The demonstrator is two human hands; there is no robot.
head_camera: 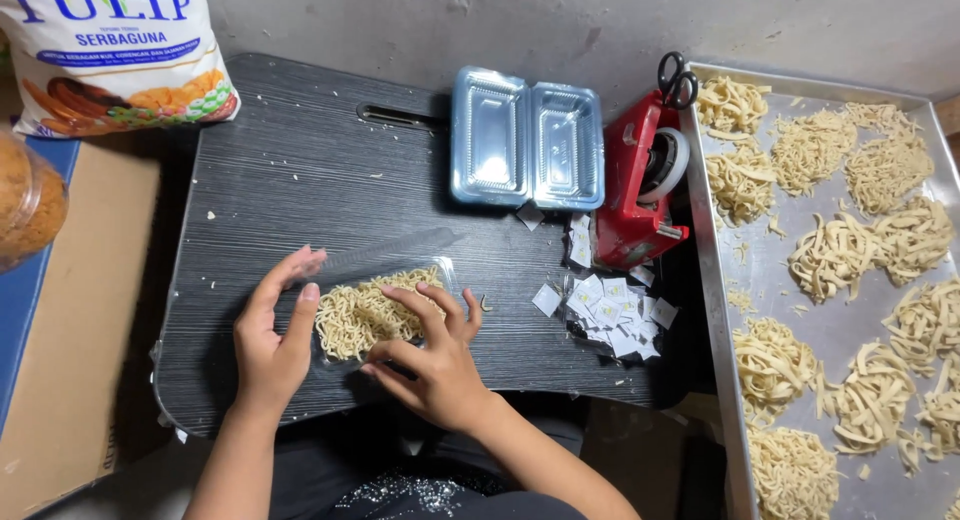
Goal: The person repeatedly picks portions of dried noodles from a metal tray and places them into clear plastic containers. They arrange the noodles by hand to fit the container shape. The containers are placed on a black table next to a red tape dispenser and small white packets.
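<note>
A clear plastic clamshell box (400, 263) filled with pale yellow noodles (360, 313) lies on the small black table (300, 170) in front of me. My left hand (270, 345) rests against the box's left end, fingers stretched along its side. My right hand (430, 355) lies on top of the noodles at the box's near right corner, fingers spread and pressing down. The box's lid stands open behind the noodles.
An empty open clear clamshell (527, 140) sits at the table's far side. A red tape dispenser (640, 180) with scissors (678, 78) stands right of it, small white paper squares (610, 305) below. A metal tray (760, 280) of noodle nests is at right, a printed bag (110, 50) at far left.
</note>
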